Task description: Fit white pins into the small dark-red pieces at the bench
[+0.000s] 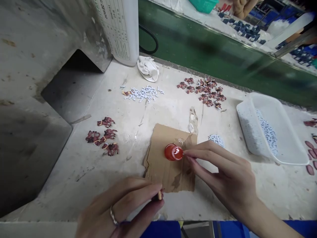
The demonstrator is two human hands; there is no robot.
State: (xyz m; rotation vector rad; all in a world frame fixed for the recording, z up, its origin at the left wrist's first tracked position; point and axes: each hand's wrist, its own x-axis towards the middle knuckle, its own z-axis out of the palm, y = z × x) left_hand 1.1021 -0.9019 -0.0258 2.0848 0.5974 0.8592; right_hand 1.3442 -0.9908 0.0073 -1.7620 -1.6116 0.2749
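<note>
My left hand, with a ring on one finger, pinches a small brown figure with a pale yellow part, near the table's front edge. To the right, my right hand has its thumb and fingers pinched together at the rim of a small red cup; what sits between those fingertips is too small to make out. The cup stands on a torn piece of brown cardboard and has a glossy red inside. A small heap of pale blue pieces lies just beyond my right hand.
Brown figures lie in groups at the left and back right. More pale blue pieces are scattered near a white cloth and a large white bottle. A translucent tub stands at the right.
</note>
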